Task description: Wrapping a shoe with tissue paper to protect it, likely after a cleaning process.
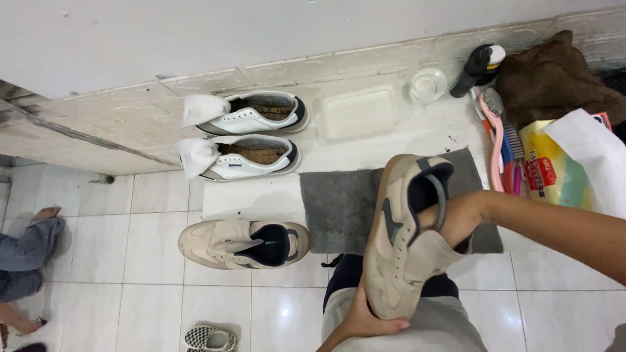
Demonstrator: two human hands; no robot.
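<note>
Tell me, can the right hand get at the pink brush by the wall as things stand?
Probably not yet: the right hand is tucked inside the beige sneaker it holds, though the pink brush lies close by, uncovered.

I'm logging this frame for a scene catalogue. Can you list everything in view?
Beige sneaker: 1, beige with dark trim, held up in both hands.
Matching sneaker: 1, beige, on floor tiles.
White sneakers: 2, white with dark heels, stuffed with white paper, by the wall.
Grey mat: 1, floor centre.
Tray: 1, clear, shallow, near wall.
Glass bowl: 1, clear.
Bottle: 1, black.
Brushes: several, pink and blue.
Brown cloth: 1, top right.
Yellow packet: 1.
Checkered shoe: 1, bottom edge.
Another person's legs: far left.
Left hand: under the toe.
Right hand: at the heel opening.
</note>
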